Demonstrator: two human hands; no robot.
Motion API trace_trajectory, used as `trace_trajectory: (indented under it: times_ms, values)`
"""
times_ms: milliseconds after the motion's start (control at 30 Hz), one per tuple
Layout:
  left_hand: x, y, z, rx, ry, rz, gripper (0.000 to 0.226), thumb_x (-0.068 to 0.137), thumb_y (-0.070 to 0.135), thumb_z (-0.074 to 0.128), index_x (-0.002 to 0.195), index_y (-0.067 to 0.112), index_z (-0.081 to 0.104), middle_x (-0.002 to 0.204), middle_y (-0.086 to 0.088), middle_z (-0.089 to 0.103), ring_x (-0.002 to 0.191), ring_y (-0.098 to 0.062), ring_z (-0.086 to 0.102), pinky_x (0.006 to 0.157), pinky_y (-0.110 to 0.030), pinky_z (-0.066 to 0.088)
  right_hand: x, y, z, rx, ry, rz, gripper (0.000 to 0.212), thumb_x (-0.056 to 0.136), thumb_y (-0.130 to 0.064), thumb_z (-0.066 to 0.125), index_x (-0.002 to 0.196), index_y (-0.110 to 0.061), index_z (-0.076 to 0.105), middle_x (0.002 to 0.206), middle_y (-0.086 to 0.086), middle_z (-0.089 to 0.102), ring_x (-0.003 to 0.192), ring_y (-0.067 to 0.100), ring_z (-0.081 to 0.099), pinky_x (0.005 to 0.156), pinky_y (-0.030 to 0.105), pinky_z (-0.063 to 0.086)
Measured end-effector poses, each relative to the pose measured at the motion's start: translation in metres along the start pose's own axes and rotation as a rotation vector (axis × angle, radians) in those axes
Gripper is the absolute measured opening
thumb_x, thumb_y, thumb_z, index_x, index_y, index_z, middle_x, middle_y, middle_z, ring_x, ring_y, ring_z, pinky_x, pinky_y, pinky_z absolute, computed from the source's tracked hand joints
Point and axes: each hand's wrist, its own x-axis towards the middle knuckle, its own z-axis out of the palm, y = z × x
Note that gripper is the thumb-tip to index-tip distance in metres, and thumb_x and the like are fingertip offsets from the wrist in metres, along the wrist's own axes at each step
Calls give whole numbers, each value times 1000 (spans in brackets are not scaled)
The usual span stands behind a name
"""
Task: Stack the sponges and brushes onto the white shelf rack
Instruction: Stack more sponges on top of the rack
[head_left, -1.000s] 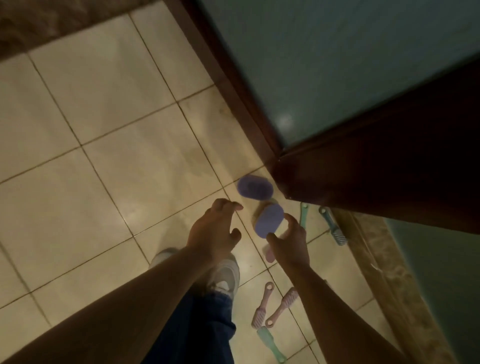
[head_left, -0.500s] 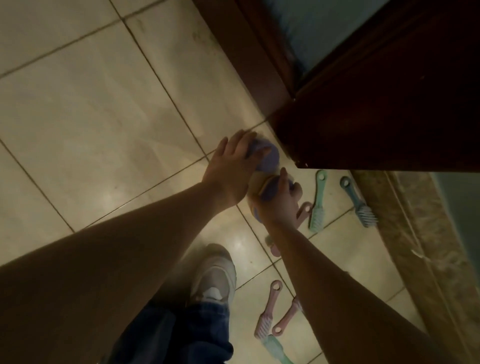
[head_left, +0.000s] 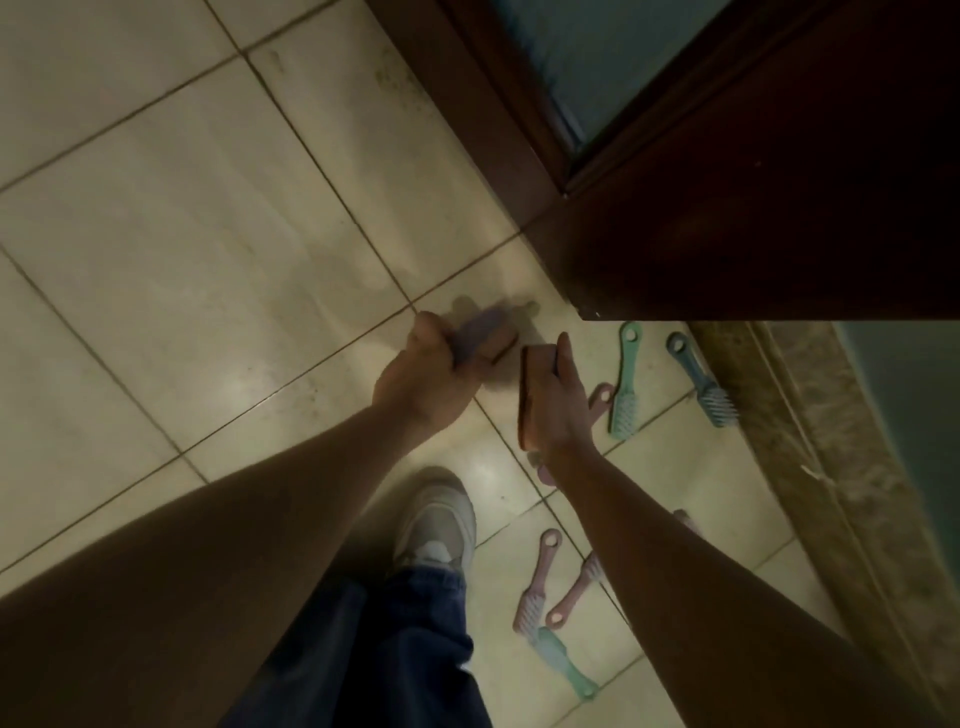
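My left hand (head_left: 431, 374) grips a blurred purple sponge (head_left: 485, 335). At its three o'clock, my right hand (head_left: 563, 410) clasps a brown-edged sponge (head_left: 530, 400). A green brush (head_left: 625, 387), a blue brush (head_left: 702, 387) and pink brushes (head_left: 535, 587) lie on the floor (head_left: 208, 260) toward five o'clock. I see no rack, so I judge the stacking barely begun.

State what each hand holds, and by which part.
Left hand grips a purple sponge by one end; right hand clasps a second sponge, seen edge-on, across its flat side.
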Motion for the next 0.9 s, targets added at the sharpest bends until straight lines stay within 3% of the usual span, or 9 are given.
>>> trace_trajectory:
  times_ms: [67,167,233,333,433,567,633,800,900]
  values:
    - [-32,4,-12,-211,-3,-134,56,84,70,50,109,22,35,94,-3,62,81,-27,63,72,-46,54,-25,-17,-4,185,-27,70,49,101,-46,34,149,-39,28,144,-4,41,134,19,34,116,40,19]
    - [-80,17,-32,-355,-61,-215,46,91,66,40,116,29,32,95,-2,62,84,-23,64,79,-50,56,-68,-48,-13,313,-71,74,18,103,-32,32,109,-21,44,91,-6,51,90,14,48,86,32,39]
    - [-108,32,-47,-425,-51,-251,40,94,62,40,118,30,38,99,0,62,89,-20,64,82,-47,56,-102,-71,-22,337,-110,68,23,104,-33,31,98,-17,47,83,3,50,80,15,49,77,31,41]
    - [-146,65,-71,-464,-49,-276,49,98,48,41,122,6,52,103,-19,66,87,-24,66,77,-43,55,-155,-103,-40,451,-154,93,29,103,-37,32,98,-14,50,91,11,50,88,23,50,88,42,45]
    - [-190,102,-99,-494,-49,-280,46,95,30,44,122,-6,51,99,-31,61,71,-19,58,60,-31,45,-202,-126,-64,471,-168,92,16,105,-26,33,112,-21,47,109,5,50,101,20,49,102,46,43]
    - [-251,152,-136,-522,-54,-271,35,95,37,48,116,9,49,94,-11,66,81,-19,63,69,-37,55,-272,-161,-99,640,-182,164,19,100,-20,45,113,-8,53,113,18,51,109,31,50,113,57,30]
    - [-279,176,-154,-512,-37,-264,33,94,46,51,115,21,44,92,1,63,88,-19,65,77,-40,57,-303,-177,-112,614,-122,110,31,99,-13,48,128,-4,52,130,21,53,126,35,48,112,54,31]
    - [-343,230,-191,-449,-126,-165,47,89,46,60,120,17,43,97,0,64,90,-15,65,64,-25,56,-379,-206,-154,719,40,136,30,97,-30,45,120,-17,58,114,15,64,108,34,62,96,56,49]
    - [-380,264,-209,-409,-190,-110,49,86,45,64,118,17,40,106,-4,62,92,-14,64,59,-20,52,-420,-219,-184,780,67,142,34,96,-26,45,123,-12,58,117,18,64,109,37,62,95,57,50]
